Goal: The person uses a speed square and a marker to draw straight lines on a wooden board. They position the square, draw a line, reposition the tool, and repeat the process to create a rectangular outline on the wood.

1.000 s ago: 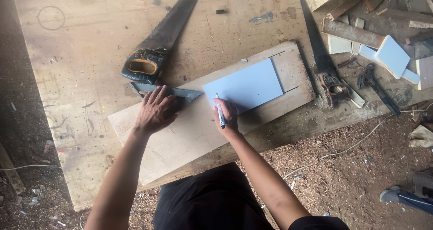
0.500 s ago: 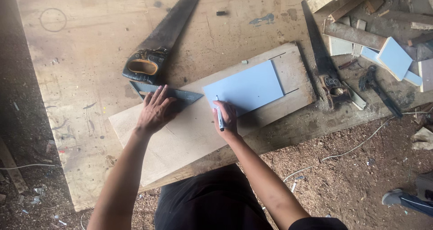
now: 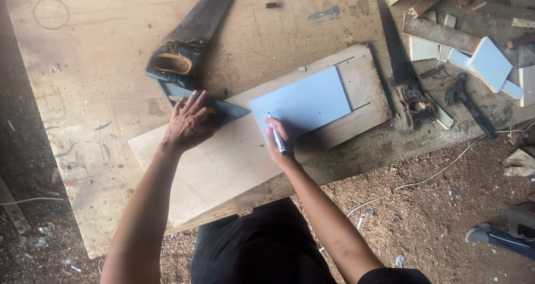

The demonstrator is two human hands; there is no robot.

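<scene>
A pale wooden board (image 3: 234, 161) lies slanted on a plywood bench (image 3: 95, 78). On the board rests a light blue rectangular panel (image 3: 304, 103). My left hand (image 3: 189, 122) lies flat, fingers spread, on a dark metal square (image 3: 225, 108) whose blade runs along the board toward the panel's left edge. My right hand (image 3: 278, 139) grips a marker pen (image 3: 277, 136), its tip at the panel's lower left corner.
A handsaw (image 3: 189, 39) lies on the bench beyond my left hand. A second saw (image 3: 398, 61) lies right of the board. Offcuts and blue pieces (image 3: 490, 64) pile at the upper right. Sawdust and a cable (image 3: 434, 175) cover the ground.
</scene>
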